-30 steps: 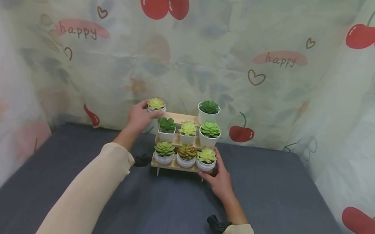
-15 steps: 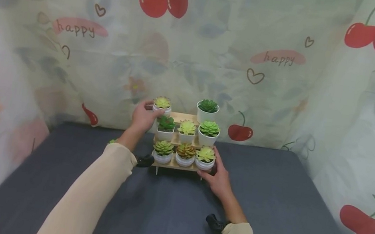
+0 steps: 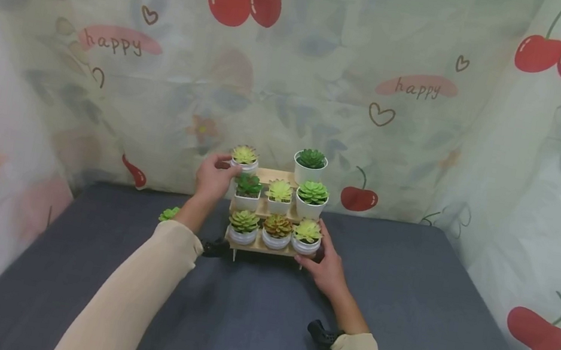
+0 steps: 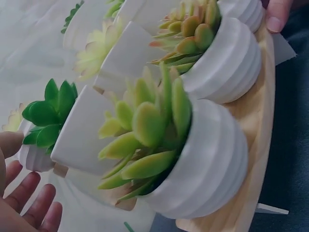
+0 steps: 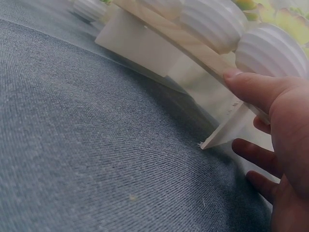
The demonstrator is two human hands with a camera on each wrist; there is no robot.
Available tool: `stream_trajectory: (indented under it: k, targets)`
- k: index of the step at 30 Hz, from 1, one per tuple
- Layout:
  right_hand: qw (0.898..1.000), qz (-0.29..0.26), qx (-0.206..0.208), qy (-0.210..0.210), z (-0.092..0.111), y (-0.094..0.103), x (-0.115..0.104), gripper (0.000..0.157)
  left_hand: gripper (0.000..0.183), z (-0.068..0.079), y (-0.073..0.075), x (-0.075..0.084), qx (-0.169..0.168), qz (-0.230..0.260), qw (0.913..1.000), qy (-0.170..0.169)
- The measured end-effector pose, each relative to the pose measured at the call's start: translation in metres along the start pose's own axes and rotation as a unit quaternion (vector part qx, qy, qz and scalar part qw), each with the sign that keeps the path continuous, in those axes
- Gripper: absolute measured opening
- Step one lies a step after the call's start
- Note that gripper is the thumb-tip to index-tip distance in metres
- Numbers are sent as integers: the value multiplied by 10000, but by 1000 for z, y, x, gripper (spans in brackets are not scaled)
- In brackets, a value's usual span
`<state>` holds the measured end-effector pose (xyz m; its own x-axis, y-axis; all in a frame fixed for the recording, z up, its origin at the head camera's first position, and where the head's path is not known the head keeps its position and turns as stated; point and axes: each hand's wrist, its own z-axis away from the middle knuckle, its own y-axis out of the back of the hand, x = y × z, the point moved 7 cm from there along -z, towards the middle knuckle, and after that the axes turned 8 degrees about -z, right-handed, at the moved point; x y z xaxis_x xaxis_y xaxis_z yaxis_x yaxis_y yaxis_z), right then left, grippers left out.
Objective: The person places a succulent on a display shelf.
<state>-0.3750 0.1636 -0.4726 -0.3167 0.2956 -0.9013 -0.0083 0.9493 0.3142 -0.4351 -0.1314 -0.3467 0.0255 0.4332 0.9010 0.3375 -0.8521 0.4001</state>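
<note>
A three-tiered wooden plant stand carries several potted succulents. At the left end of its top tier sits a yellow-green succulent in a ribbed white pot. My left hand is beside that pot; in the left wrist view its fingers are spread and loose, the thumb close to the pot. My right hand grips the stand's lower right corner. The right wrist view shows the thumb on the edge of the wooden board, other fingers below and behind.
A dark green succulent stands at the top tier's right end. Full rows of pots fill the middle and bottom tiers. Another green succulent is on the dark table, partly behind my left forearm. A patterned curtain hangs behind.
My left hand has brought the yellow-green potted succulent right onto the top tier and loosened its fingers from it. The right hand has stayed on the stand's corner.
</note>
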Motion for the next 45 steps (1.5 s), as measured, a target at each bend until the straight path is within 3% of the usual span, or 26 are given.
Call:
stream_trajectory:
  k: [11,18,26,45]
  targets:
    - [10000,32,20,-48,0,0,0,101,46,11,-10,14,-587,-272,9963,-569]
    - [10000,7,-21,-56,-1,-1,-2,100,52,10,-14,16,-882,-608,9903,-879]
    - [10000,40,-45,-19,-1,0,-2,99,57,13,-20,20,-991,-1725,9721,-1244]
    - [10000,1,17,2,0,0,0,101,64,16,-34,35,-1697,-2776,9330,-1536]
